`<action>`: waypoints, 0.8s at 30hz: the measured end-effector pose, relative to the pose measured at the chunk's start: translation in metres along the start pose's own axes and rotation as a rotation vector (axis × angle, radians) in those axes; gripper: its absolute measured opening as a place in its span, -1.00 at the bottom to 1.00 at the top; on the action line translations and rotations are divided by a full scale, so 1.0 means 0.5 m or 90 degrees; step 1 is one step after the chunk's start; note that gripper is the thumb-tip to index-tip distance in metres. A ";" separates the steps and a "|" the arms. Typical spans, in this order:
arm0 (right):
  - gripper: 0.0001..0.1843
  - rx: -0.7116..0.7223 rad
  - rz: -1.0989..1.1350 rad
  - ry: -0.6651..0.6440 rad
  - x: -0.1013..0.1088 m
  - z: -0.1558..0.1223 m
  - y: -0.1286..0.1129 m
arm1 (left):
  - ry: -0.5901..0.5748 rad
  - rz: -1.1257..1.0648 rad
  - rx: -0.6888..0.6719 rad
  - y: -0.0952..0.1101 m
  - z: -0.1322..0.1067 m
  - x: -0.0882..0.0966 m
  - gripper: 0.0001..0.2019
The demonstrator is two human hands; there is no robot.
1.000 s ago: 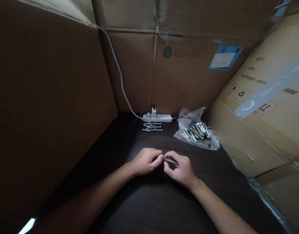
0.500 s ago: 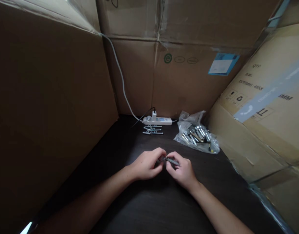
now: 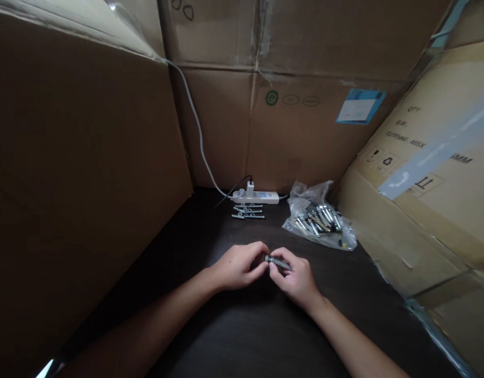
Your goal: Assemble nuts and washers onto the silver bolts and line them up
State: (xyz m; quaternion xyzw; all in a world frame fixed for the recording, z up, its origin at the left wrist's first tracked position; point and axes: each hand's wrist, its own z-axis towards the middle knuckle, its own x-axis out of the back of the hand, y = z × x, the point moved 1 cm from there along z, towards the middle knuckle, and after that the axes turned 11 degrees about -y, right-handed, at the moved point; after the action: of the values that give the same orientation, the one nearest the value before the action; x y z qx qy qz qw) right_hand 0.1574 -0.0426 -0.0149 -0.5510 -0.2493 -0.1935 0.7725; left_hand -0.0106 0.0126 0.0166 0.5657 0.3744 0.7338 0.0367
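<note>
An expansion bolt (image 3: 281,263) of grey metal is held between my two hands over the dark table, lying nearly level. My left hand (image 3: 238,266) is closed, thumb and fingers pinching its left end, where a nut or collar shows at the fingertips. Around the sleeve part, my right hand (image 3: 297,277) closes with thumb and forefinger. Part of the bolt is hidden behind my fingers. Beyond my hands, several loose bolts with nuts, washers and sleeves (image 3: 248,211) lie in rows.
A clear plastic bag (image 3: 344,237) with several expansion bolts (image 3: 322,217) lies at the back right. Behind the loose parts is a white power strip (image 3: 265,197) with a plug and cable (image 3: 201,142). Cardboard walls (image 3: 305,136) enclose the dark table (image 3: 242,336) at left, back and right.
My left fingertips have shifted slightly on the bolt's end, and more of the nut or collar shows between my hands. The view has tilted a little; the laid-out parts have stayed put.
</note>
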 end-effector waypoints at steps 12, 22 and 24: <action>-0.87 -0.015 -0.026 -0.010 0.003 0.005 0.002 | 0.016 0.044 0.082 -0.050 0.013 -0.007 -0.83; -0.83 -0.096 -0.156 -0.090 0.004 0.016 0.011 | -0.058 0.335 0.078 -0.055 0.009 0.004 -0.95; -0.82 -0.105 -0.204 -0.108 0.005 0.016 0.010 | -0.059 0.330 0.076 -0.054 0.008 0.004 -0.95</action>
State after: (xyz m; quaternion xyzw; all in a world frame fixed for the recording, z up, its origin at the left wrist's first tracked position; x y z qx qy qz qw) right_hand 0.1608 -0.0334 -0.0151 -0.5801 -0.3813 -0.2867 0.6602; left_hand -0.0179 0.0349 0.0025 0.6770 0.2578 0.6684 -0.1686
